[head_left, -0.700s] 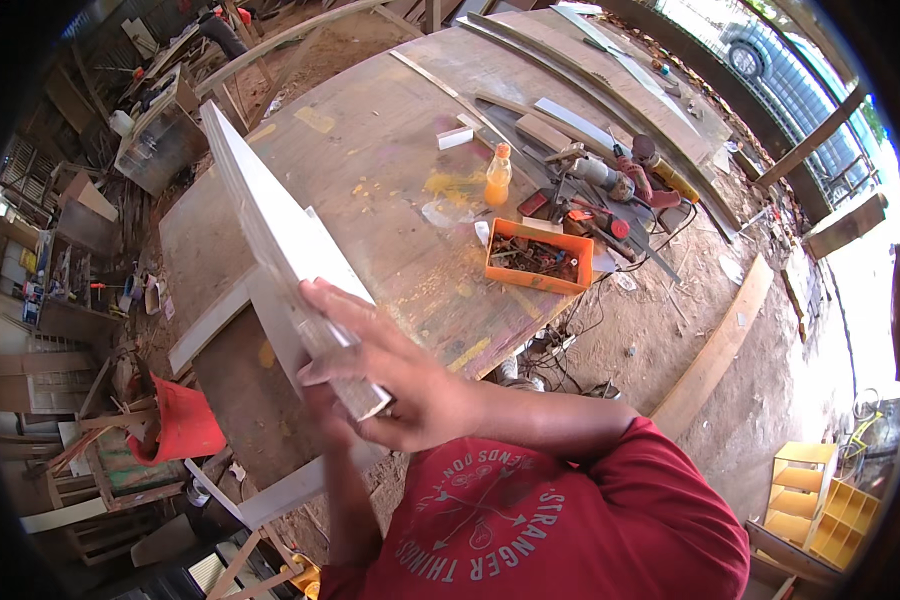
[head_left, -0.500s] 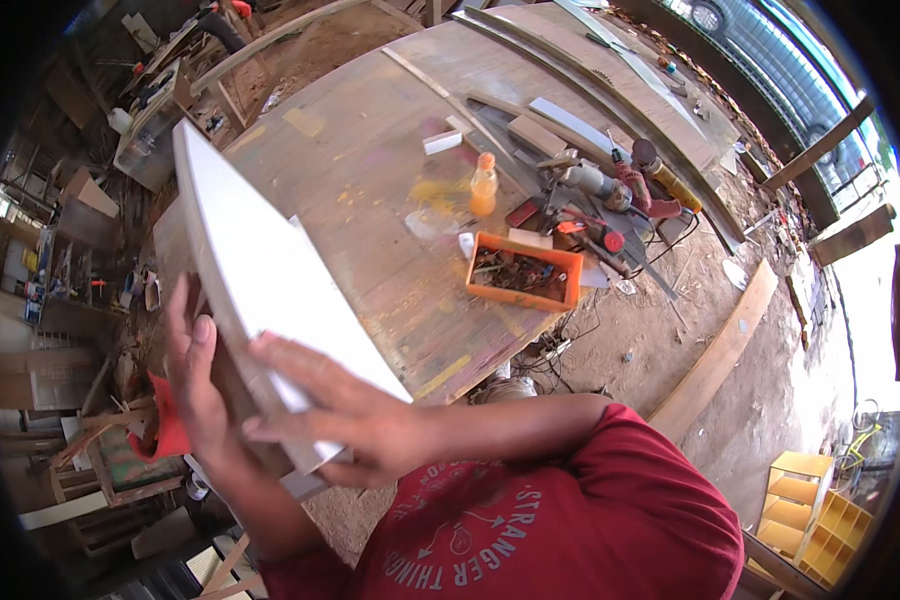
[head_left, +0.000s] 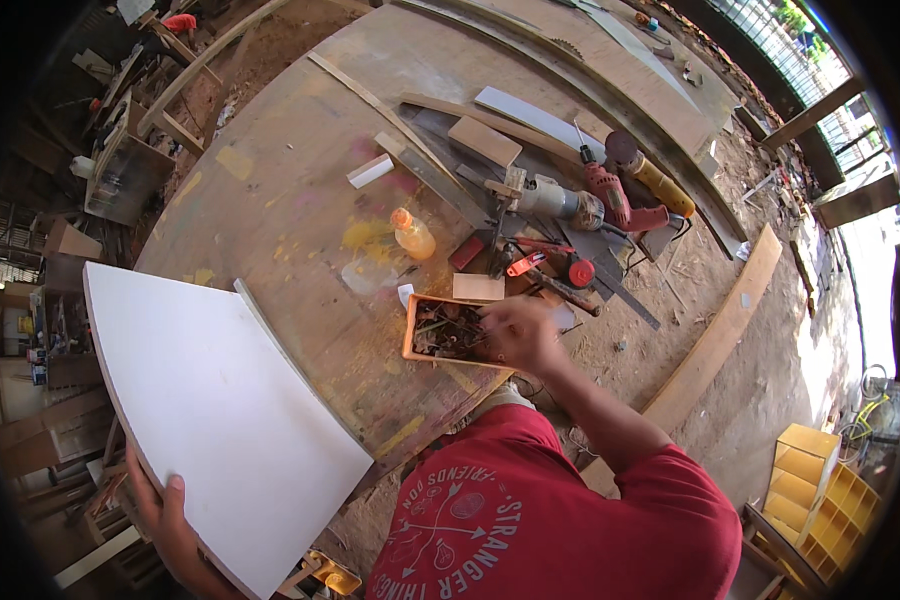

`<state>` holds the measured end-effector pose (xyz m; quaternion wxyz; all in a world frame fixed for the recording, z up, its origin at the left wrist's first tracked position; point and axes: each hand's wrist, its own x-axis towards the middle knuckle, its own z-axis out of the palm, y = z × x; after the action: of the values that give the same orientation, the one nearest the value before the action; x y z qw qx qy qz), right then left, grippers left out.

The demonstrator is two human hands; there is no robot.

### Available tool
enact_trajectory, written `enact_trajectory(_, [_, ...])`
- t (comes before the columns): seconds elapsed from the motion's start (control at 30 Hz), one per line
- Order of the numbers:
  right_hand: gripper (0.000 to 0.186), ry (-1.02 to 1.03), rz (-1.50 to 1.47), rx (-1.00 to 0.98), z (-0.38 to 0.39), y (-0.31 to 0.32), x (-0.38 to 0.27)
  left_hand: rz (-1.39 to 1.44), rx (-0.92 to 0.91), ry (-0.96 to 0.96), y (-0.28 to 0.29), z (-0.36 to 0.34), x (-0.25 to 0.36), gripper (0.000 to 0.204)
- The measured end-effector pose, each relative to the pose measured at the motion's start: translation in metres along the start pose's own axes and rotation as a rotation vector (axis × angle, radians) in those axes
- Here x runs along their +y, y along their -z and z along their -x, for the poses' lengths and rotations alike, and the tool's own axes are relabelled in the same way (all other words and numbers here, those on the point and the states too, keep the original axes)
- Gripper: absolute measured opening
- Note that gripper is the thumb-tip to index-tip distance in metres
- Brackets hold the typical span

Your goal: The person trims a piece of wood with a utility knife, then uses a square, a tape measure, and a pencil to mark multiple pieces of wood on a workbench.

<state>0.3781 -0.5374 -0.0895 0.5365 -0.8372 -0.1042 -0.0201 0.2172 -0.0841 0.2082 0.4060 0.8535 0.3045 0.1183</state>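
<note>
My left hand (head_left: 165,510) grips the lower left edge of a large white board (head_left: 220,420), which is tilted at the left of the worktable. My right hand (head_left: 515,330) reaches into an orange plastic box (head_left: 408,335) of dark, jumbled small hardware; its fingertips are blurred and partly hidden, so their grip is unclear. A small wood block (head_left: 478,287) lies just above the box, with an orange-filled bottle (head_left: 413,238) beyond it and a small white scrap (head_left: 405,293) by the box's corner.
The plywood table (head_left: 250,220) bears power tools (head_left: 618,200), long boards (head_left: 500,50), and red-handled tools (head_left: 526,264). A long plank (head_left: 715,340) lies on the dirt ground at right, near yellow shelving (head_left: 810,470). A person in red (head_left: 180,25) is at the far upper left.
My right hand has left the board and moved right into the orange box. The board has swung lower leftward, its white face turned up, still in my left hand. The view has shifted.
</note>
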Motion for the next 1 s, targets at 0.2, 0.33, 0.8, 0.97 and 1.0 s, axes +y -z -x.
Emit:
enact_trajectory(0.2, [0.014,-0.237,0.278,0.322,-0.032,0.098,0.113,-0.124,0.007,-0.006,-0.008,0.0,0.019,0.09])
enact_trajectory(0.33, [0.016,-0.192,0.367,0.254,-0.058,0.097,0.126,-0.077,0.012,0.045,-0.009,0.0,0.013,0.092])
enact_trajectory(0.8, [0.022,-0.258,0.644,-0.335,-0.111,0.079,0.119,0.071,0.031,0.02,-0.017,0.009,0.02,0.085])
enact_trajectory(0.97, [0.027,-0.253,0.737,-0.419,-0.147,0.074,0.126,0.043,0.015,0.033,-0.01,0.002,0.006,0.088])
enact_trajectory(1.0, [0.027,-0.257,0.745,-0.405,-0.148,0.074,0.132,0.044,0.009,0.03,-0.009,0.002,0.004,0.088])
